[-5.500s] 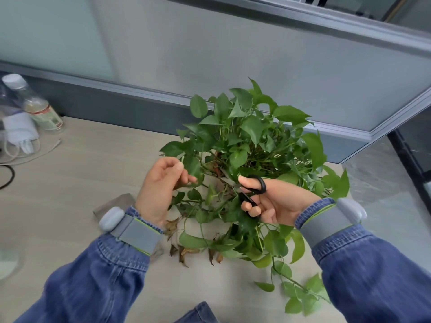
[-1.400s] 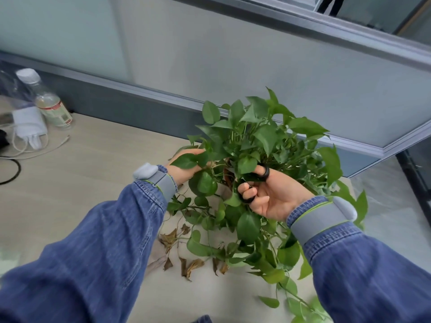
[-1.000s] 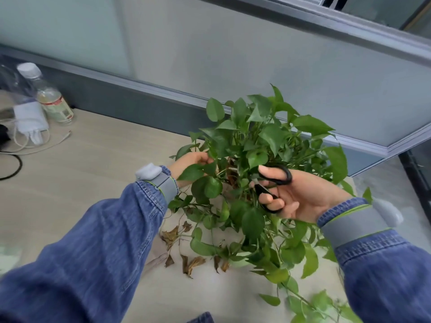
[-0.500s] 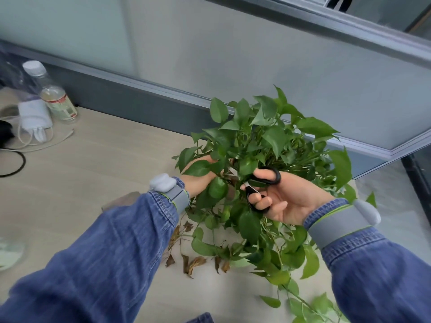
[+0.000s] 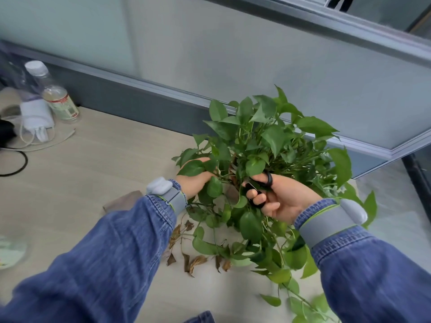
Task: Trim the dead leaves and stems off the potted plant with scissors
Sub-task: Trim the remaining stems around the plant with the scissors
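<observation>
Background: office desk against a partition.
Pale wood-grain desk [image 5: 98, 159] abuts a grey frosted partition wall [image 5: 233, 54] with an aluminium frame [image 5: 349, 22]; lighting is diffuse.

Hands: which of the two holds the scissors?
The right hand: its thumb and fingers go through the black scissors handles. The left hand only grips stems of the plant.

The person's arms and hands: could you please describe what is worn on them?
Both arms wear blue denim sleeves. Each wrist carries a grey strap with lime-green edging and a rounded pale grey-white device. The left hand and right hand are bare.
</observation>
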The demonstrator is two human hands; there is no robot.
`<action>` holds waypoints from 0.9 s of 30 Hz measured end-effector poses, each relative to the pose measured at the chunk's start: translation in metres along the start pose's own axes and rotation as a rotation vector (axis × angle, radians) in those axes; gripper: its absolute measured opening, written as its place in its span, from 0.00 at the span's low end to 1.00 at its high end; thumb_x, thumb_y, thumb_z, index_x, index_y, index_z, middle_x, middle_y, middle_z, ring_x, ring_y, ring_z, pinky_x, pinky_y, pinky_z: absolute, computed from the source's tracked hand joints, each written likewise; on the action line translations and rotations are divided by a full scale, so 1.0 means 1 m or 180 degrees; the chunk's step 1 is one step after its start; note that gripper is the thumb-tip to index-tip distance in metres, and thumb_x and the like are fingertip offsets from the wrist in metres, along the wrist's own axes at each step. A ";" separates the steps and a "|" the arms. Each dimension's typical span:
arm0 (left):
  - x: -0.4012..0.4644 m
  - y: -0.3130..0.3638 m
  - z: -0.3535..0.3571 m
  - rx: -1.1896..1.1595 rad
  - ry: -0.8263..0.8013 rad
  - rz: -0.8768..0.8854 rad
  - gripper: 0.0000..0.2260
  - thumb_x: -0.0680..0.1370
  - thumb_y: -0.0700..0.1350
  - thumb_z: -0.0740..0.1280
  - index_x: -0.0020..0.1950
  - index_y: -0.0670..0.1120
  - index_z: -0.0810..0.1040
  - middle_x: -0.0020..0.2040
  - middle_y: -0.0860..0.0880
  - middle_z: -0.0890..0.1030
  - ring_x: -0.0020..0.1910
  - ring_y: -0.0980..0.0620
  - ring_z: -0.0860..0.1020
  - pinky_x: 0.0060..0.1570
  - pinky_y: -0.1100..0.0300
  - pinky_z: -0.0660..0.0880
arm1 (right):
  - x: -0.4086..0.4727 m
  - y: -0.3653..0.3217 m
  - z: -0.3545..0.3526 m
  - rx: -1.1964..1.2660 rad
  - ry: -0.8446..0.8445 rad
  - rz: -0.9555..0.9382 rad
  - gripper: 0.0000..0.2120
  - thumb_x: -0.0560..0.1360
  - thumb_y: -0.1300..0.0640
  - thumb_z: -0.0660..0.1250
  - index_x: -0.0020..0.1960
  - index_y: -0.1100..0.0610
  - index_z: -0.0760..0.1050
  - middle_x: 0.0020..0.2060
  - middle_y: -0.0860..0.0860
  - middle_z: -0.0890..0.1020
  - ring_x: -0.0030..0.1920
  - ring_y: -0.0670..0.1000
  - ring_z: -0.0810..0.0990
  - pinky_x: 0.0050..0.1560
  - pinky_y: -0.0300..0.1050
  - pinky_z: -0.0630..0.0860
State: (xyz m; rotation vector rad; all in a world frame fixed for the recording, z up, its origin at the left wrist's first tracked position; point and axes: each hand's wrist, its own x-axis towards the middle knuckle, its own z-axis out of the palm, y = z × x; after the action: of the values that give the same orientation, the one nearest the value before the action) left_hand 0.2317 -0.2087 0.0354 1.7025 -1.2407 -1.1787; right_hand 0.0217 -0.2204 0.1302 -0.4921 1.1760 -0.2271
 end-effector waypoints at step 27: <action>-0.046 0.037 -0.001 0.0022 -0.1701 -0.0080 0.10 0.79 0.40 0.63 0.40 0.39 0.79 0.36 0.50 0.83 0.47 0.50 0.81 0.57 0.58 0.72 | -0.048 0.011 -0.031 -0.0434 -0.0281 -0.0482 0.20 0.70 0.44 0.71 0.55 0.55 0.72 0.32 0.50 0.76 0.26 0.43 0.71 0.17 0.32 0.63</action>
State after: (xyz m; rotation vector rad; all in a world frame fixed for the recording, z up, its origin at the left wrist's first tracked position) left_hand 0.2153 -0.1753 0.0806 1.4537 -1.5318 -1.7166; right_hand -0.0259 -0.1982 0.1552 -0.7054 1.0732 -0.2538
